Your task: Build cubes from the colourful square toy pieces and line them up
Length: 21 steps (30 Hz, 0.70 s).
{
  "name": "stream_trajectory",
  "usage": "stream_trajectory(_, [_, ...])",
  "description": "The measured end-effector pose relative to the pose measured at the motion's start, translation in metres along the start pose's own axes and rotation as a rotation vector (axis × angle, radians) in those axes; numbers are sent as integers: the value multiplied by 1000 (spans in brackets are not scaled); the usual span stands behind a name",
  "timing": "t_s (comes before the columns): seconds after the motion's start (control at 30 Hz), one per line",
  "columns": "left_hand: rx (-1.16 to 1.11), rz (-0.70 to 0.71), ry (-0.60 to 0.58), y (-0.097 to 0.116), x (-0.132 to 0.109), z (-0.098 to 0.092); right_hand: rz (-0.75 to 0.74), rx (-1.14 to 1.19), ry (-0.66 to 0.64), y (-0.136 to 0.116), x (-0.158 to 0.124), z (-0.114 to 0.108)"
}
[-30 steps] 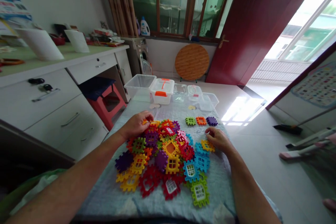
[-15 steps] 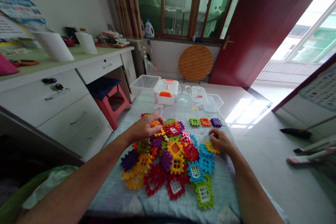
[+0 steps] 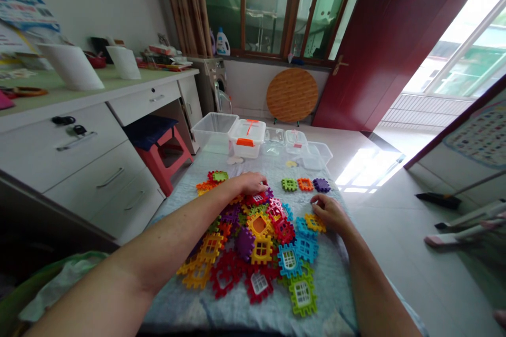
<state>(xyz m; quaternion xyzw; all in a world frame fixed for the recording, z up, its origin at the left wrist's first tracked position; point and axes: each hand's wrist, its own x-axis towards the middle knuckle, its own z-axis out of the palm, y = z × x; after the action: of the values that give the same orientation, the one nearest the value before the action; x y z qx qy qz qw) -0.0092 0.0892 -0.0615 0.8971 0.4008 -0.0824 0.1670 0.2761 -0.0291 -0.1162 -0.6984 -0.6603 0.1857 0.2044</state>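
While bare cloth (image 3: 332, 276) borders the pieces (image 3: 245, 244), both hands (image 3: 253, 183) (image 3: 329, 211) curl partly, any hold unclear.

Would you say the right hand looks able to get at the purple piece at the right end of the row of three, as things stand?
Probably yes: the right hand is just nearer the wearer than the purple piece, with no other piece visible between them.

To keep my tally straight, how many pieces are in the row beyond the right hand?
3: green piece at left, orange piece in the middle, purple piece at right, all beyond the right hand. None in this row looks hidden.
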Motion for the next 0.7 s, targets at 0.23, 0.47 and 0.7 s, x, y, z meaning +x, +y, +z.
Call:
stream_trajectory(0.23, [53,-50,26,-12,-15,-2,-3,-7,5,-2,-1,0])
stream_trajectory(0.47, [72,-96,83,-20,-30,-7,0,-10,7,-3,-1,0])
stream_trajectory(0.7, [-14,-7,81,-27,-35,4,2,0,8,-4,-2,-1])
